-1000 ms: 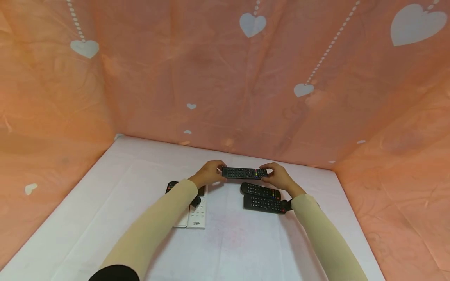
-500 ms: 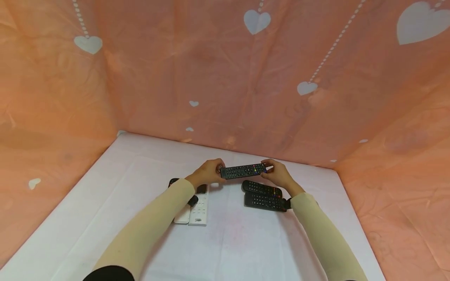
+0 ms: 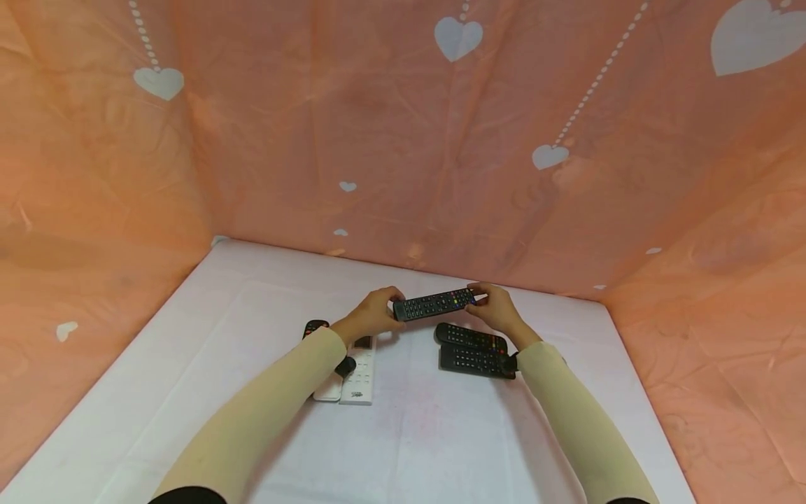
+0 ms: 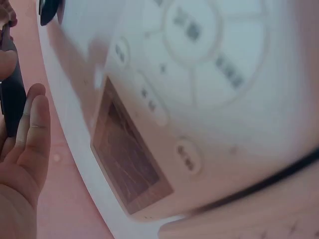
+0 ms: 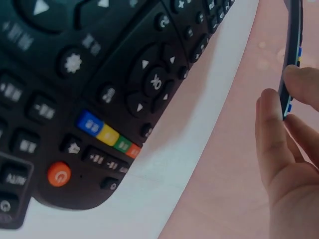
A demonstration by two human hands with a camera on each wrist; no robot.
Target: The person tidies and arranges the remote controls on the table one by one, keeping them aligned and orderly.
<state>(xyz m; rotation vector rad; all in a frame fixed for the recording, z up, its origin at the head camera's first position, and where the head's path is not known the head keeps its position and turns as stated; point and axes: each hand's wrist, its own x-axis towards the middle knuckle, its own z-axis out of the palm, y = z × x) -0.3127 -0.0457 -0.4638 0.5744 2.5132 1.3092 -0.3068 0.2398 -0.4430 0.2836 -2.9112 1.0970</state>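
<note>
Both hands hold a black remote control above the far part of the white table. The left hand grips its left end between thumb and fingers. At the other end, the one with coloured buttons, the right hand pinches it. The remote slants, its right end higher in the head view. In the left wrist view, the thumb and fingers of the left hand lie on either side of the remote's dark body. The right wrist view shows the remote edge-on between the right hand's thumb and fingers.
Under the right wrist lie two black remotes, a rounded one and a squarer one. Near the left forearm are a white remote, another white one and a dark one, partly hidden by the sleeve. Orange cloth walls enclose the table.
The held remote has gone from nearly level to slanted, its right end rising in the head view. Both hands keep their hold, and the remotes on the table stay in place.
</note>
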